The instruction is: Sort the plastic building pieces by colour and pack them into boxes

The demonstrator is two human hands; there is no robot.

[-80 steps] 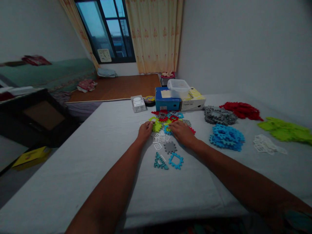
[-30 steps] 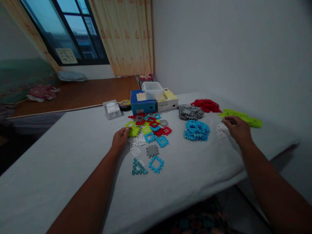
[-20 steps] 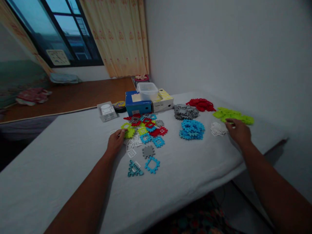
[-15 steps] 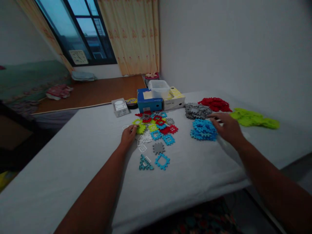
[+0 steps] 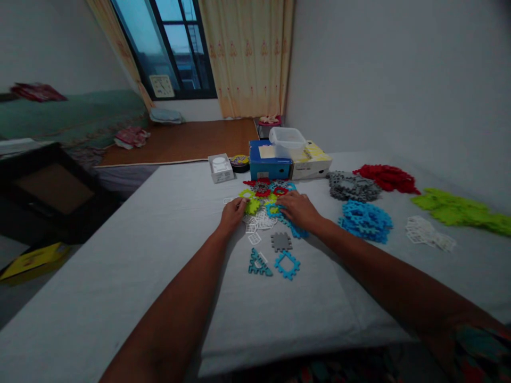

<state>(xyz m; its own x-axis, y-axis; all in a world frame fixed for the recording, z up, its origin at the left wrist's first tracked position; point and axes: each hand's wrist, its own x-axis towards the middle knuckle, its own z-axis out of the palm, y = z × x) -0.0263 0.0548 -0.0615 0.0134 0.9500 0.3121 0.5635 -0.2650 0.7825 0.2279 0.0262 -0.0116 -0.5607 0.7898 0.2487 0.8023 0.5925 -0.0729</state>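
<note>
Right hand (image 5: pixel 298 209) back from white pieces (image 5: pixel 427 234) at right to mixed heap (image 5: pixel 263 192), fingers flat and loose on a blue piece (image 5: pixel 297 232); left hand (image 5: pixel 232 211) unmoved, fingers curled on a green piece (image 5: pixel 252 206), grip unclear.

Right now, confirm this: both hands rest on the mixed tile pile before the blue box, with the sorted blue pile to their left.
Wrong side: the head view shows the sorted blue pile to their right. The left hand and right hand do rest on the mixed tile pile before the blue box.
</note>
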